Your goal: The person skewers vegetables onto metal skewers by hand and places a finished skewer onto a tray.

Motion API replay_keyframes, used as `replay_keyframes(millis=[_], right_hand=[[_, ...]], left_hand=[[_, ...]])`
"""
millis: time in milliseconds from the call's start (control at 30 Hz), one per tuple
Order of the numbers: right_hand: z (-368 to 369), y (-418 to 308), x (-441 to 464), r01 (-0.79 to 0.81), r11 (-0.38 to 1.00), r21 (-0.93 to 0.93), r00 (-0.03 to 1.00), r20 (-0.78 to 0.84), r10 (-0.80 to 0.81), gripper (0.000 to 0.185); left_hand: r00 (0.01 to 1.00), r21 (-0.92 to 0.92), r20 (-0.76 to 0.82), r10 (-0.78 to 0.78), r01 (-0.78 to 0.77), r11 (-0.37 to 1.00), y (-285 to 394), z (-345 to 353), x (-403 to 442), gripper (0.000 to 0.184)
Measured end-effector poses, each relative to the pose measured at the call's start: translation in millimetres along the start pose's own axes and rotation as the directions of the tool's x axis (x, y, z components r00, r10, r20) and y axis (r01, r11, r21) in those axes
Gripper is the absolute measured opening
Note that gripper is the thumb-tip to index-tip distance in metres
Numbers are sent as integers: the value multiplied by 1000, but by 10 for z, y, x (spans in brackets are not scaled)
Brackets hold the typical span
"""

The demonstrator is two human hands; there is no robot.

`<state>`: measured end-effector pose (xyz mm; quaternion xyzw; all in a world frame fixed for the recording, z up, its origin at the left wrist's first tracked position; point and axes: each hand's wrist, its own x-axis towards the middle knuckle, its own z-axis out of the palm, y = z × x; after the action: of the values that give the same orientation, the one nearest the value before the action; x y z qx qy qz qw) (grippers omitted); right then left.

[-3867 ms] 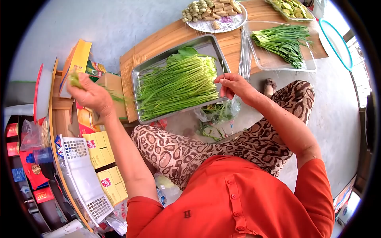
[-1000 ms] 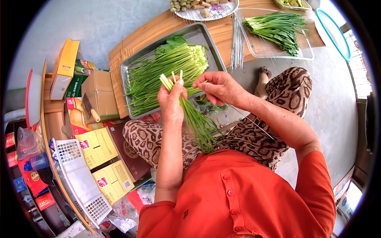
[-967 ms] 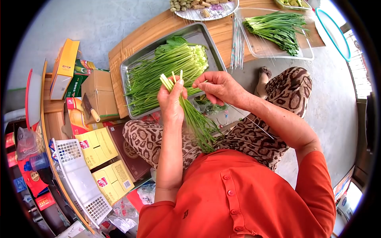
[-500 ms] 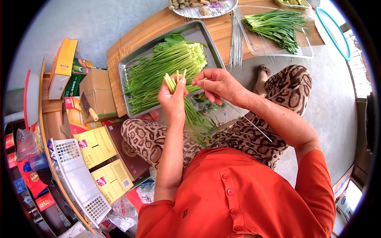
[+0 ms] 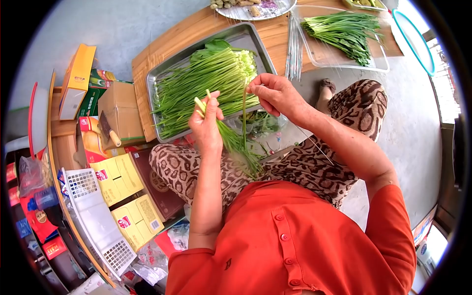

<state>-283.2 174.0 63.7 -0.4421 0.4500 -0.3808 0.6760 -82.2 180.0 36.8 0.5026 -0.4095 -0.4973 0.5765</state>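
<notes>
My left hand [image 5: 208, 123] is closed round a small bunch of green stalks [image 5: 233, 142], their pale cut ends up and their leafy ends hanging over my lap. Between the thumb and fingers of my right hand [image 5: 269, 93] is a single green stalk [image 5: 244, 115], hanging down beside the bunch. A thin metal skewer [image 5: 317, 146] sticks out below the right hand towards my knee. Just beyond both hands, a grey metal tray [image 5: 263, 46] holds a large pile of green stalks [image 5: 204, 83].
On the wooden table [image 5: 184, 32] lie a bundle of skewers [image 5: 294, 49], a clear tray [image 5: 322, 61] with leafy greens [image 5: 344, 34] and a plate [image 5: 275, 11] of skewered pieces. At the left are a cardboard box [image 5: 120, 110] with a knife [image 5: 112, 132], yellow boxes [image 5: 116, 179] and a white basket [image 5: 98, 211].
My left hand has come from the far left to the middle with a bunch. Lately my right hand has risen slightly, drawing one stalk away from the bunch. The view has shifted a little.
</notes>
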Motion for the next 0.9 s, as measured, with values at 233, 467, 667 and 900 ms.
replay_keyframes(millis=[233, 467, 667, 900], right_hand=[[92, -23, -76, 80, 997, 22, 989, 122, -82, 17], [87, 5, -86, 45, 999, 12, 987, 155, -46, 16], [67, -7, -92, 48, 999, -3, 986, 158, -47, 16], [52, -3, -91, 32, 999, -14, 984, 174, -29, 15]], left_hand=[[992, -42, 107, -62, 67, 997, 29, 102, 9, 30], [974, -92, 179, -141, 160, 983, 69, 136, 5, 31], [961, -79, 236, -147, 170, 982, 80, 166, 5, 31], [951, -80, 263, -163, 190, 978, 70, 158, -8, 31]])
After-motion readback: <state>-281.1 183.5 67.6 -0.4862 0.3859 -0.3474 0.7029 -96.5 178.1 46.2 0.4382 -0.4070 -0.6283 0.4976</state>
